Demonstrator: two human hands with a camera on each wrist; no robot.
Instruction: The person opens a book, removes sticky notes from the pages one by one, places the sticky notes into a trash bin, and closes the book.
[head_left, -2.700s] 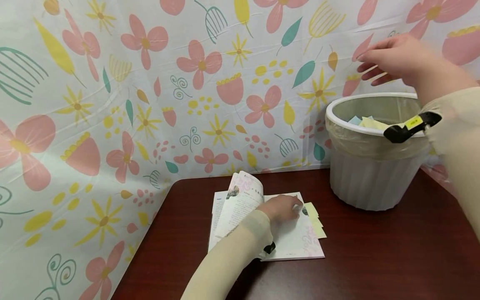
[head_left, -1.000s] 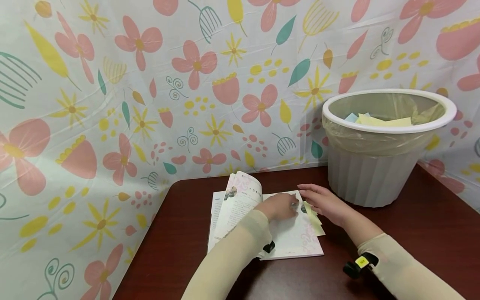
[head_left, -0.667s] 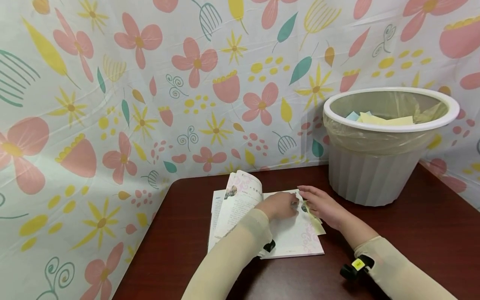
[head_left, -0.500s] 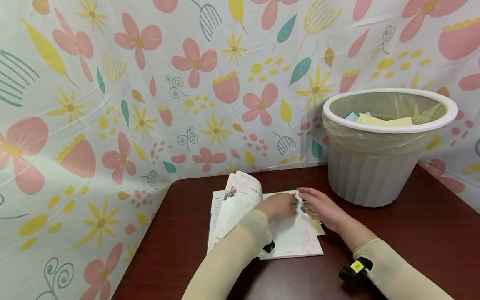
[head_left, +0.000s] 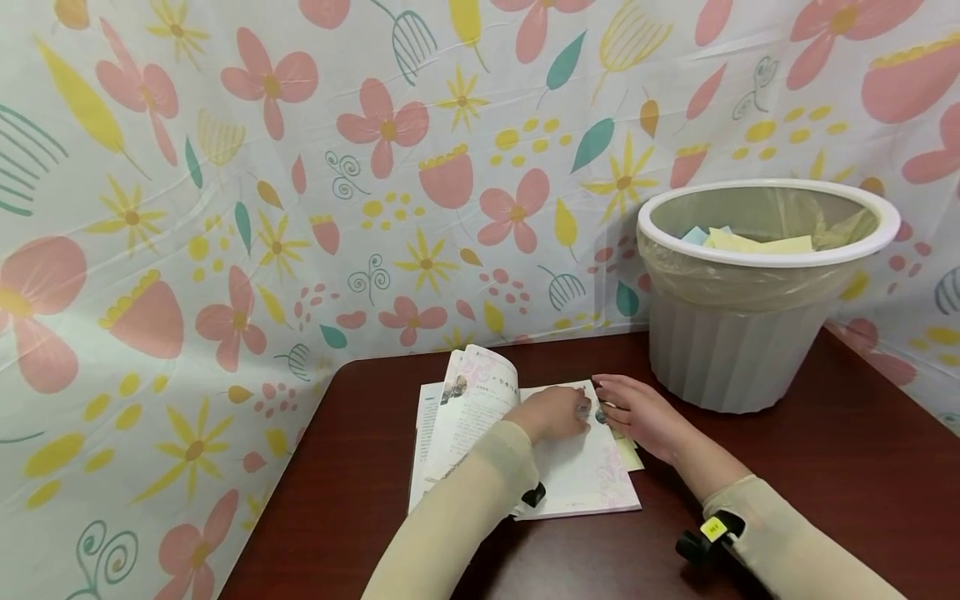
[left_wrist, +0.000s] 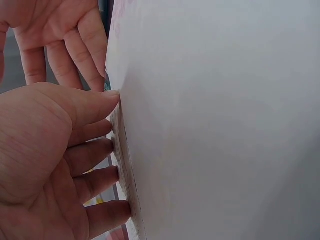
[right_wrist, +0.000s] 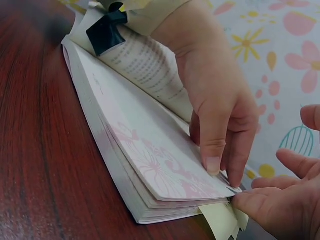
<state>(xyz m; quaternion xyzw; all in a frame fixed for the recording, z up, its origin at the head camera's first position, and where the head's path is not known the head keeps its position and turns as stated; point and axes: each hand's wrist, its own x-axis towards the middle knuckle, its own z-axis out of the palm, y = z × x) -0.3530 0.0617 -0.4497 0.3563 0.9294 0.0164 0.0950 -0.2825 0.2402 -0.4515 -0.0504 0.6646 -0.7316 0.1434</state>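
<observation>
An open book point(head_left: 588, 477) lies on the table, its left pages curling up. The left hand point(head_left: 555, 414) holds the top right edge of the page block; in the left wrist view its thumb point(left_wrist: 97, 106) lies on the page and its fingers meet the edge. Beside that corner is the right hand point(head_left: 647, 418), fingers fairly straight, its tips close to the left hand and page corner. Yellow sticky notes point(right_wrist: 218, 220) poke out from the book's side, partly hidden by the right hand in the head view. Whether the right hand touches them, I cannot tell.
A grey bin point(head_left: 735, 354) with a white rim and plastic liner stands at the back right of the dark red table point(head_left: 352, 492). Yellow and blue paper slips point(head_left: 757, 243) lie inside it. A floral-print curtain point(head_left: 300, 208) hangs behind the table.
The right hand has come down from above the bin to the book's right edge, then shifted slightly left over the sticky notes. The left hand stays on the book.
</observation>
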